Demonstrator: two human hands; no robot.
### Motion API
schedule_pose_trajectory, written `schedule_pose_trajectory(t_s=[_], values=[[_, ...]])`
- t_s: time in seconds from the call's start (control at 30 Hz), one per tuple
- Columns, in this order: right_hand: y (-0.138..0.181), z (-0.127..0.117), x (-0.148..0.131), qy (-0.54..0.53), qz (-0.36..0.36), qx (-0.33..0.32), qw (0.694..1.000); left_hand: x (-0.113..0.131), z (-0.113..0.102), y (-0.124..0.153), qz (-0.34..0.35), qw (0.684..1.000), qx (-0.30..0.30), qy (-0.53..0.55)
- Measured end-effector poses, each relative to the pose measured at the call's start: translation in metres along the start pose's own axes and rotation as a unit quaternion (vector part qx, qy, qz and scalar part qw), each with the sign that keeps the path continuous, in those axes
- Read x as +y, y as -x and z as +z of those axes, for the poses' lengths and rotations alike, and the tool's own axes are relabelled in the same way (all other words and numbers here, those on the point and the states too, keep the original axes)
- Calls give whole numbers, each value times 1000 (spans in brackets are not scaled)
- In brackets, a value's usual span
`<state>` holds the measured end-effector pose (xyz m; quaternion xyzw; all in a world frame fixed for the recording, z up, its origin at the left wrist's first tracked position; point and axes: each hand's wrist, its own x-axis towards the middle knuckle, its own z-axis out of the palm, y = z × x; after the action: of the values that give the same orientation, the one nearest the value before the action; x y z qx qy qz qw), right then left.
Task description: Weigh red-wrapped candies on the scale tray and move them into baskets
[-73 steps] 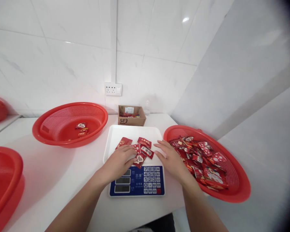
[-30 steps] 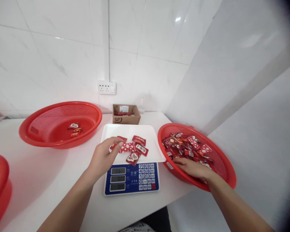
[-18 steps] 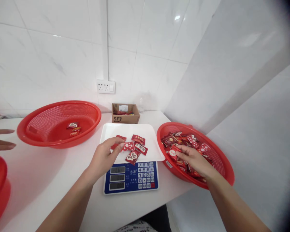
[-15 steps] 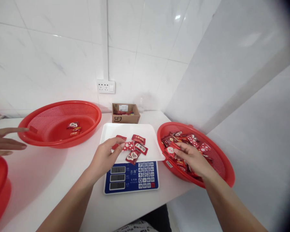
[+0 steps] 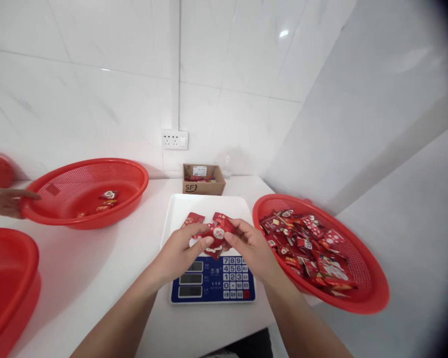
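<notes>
White marbled tiles (image 5: 115, 89) fill the top of the frame, with a socket (image 5: 174, 139) in the middle and a white table (image 5: 97, 261) below. Dead centre, both hands meet over the tray of a scale (image 5: 179, 205): the right hand (image 5: 252, 248) is pinched on a red packet with a round pale label (image 5: 219, 232), and the left hand (image 5: 182, 251) is pinched on a spotted packet (image 5: 208, 229), partly hidden. More red packets (image 5: 194, 219) lie on the tray underneath. Right side's got a red basket (image 5: 373, 293) piled with similar stuff. Over at left, someone else's hand (image 5: 3, 201) is on the rim of another basket (image 5: 85, 174) with a few packets inside. Small cardboard box (image 5: 203, 188) just behind the scale.
</notes>
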<state>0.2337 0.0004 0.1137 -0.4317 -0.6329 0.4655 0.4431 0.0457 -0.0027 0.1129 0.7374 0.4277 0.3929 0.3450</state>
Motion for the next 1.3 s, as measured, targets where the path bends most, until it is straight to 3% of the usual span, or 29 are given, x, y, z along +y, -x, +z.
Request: schedule_pose_trajectory(t_s=[0.13,0.27,0.43,0.53,0.73,1.03,1.2,1.3], values=[[2,13,-1,-51,-6,-2,999,10,0,2,-9,999,-13,40],[-5,5,0,-11,-16,-7,1000,7,0,1,-16,999,-11,38],[-23,-11,13,118,-62,112,985,-12,-4,-6,-29,994,91,-60],[-33,-8,32,152,-80,124,977,-20,-4,-10,-20,986,113,-123],[-25,-1,61,214,-132,74,965,-33,3,-8,39,980,25,-191],[35,-33,79,277,-175,174,929,-43,18,-3,18,954,-108,-279],[50,-40,91,319,-193,183,910,-42,-1,8,-12,945,-65,-321],[50,-41,92,315,-209,179,908,-55,-31,33,-32,920,15,-391]])
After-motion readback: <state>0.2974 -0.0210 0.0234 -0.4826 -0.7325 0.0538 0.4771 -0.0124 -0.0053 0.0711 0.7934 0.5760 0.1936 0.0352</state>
